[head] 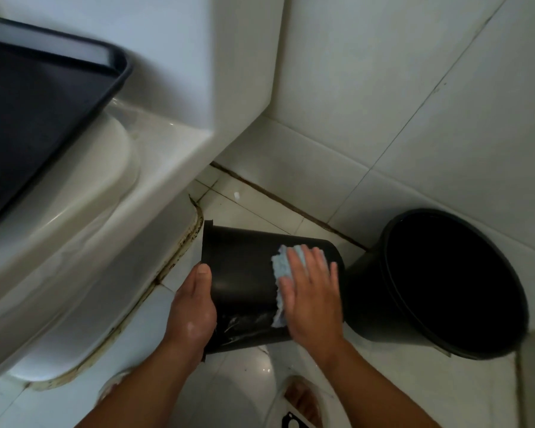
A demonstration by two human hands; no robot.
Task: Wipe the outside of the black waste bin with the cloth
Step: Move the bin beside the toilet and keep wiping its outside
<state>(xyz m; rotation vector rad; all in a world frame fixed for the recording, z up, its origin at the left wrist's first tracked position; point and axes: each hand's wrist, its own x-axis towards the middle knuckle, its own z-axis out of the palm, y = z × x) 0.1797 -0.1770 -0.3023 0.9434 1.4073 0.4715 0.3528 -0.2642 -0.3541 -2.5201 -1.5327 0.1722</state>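
A white toilet (74,242) fills the left, a dark tray (37,125) resting on its lid, with white wall tiles (414,103) behind. On the tiled floor (247,208) at right stands an upright black outer bin (445,288), mouth open to the camera. Just beside it the black waste bin (244,273) is held tipped on its side between toilet and outer bin. The left hand (193,313) grips its rim end, thumb on top. The right hand (309,291), fingers spread flat, presses a light blue cloth (280,264) against its side; wet streaks show below.
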